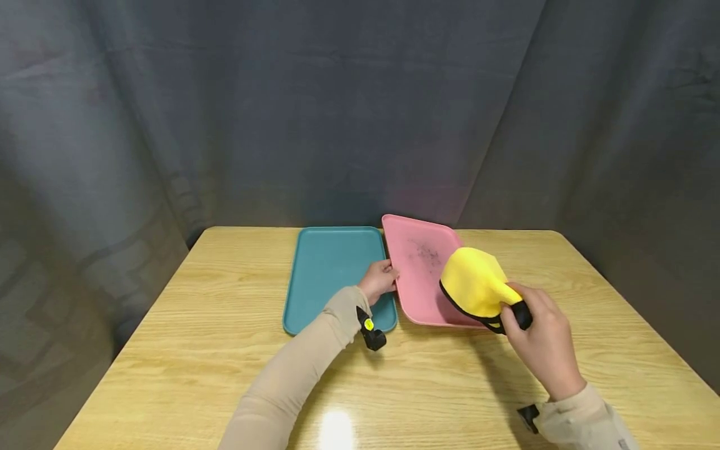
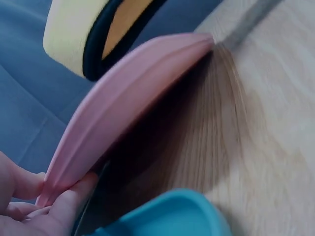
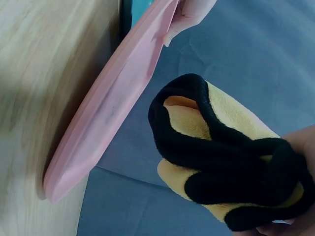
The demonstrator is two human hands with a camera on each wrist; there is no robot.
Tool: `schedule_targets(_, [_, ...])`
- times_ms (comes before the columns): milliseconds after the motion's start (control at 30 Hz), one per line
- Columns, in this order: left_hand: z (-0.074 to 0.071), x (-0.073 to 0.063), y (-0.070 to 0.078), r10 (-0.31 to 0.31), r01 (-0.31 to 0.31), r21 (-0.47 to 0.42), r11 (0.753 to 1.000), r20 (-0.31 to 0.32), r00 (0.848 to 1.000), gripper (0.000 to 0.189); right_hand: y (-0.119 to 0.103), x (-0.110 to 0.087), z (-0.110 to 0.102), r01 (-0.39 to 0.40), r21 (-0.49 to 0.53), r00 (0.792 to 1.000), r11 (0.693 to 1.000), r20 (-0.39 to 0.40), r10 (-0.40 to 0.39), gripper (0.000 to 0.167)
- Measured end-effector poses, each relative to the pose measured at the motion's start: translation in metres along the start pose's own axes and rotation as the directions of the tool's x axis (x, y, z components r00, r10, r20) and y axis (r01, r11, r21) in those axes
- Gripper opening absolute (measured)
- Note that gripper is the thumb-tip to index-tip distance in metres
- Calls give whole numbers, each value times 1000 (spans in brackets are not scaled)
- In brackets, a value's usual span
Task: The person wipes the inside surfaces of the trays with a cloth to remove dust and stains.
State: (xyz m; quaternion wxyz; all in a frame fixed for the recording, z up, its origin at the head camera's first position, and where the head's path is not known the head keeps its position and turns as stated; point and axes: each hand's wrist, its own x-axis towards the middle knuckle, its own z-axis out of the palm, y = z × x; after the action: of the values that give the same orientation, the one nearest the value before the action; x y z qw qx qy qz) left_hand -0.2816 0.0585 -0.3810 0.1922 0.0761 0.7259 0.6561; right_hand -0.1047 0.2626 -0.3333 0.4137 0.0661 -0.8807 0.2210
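Note:
My left hand [image 1: 380, 281] pinches the left rim of a pink tray [image 1: 413, 275], thumb and fingers on either side of the edge. That side of the tray is raised off the wooden table, so it leans down to the right. Dark specks or smudges mark its inner face. In my right hand [image 1: 542, 334] is a bunched yellow cloth [image 1: 475, 278] with black edging, gripped at one end. The cloth [image 3: 187, 120] hangs in folds and stands apart from the tray [image 3: 115, 101] in the right wrist view.
A teal tray [image 1: 332, 269] lies flat on the table [image 1: 225, 337] left of the pink one, partly under my left hand and forearm. Dark grey curtains [image 1: 315, 112] stand behind the table and along its sides.

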Motion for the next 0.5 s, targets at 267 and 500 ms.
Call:
schedule_targets(267, [-3,-2,-2,86,-63,267,962,-77,993,29,0,-4,2,-1,-12,999,1000,35,1,33])
schedule_targets(500, [-4,0,1,93,-34,429,903,-117,989,15,2,-6,3,14,-19,999,1000,47,-13,34])
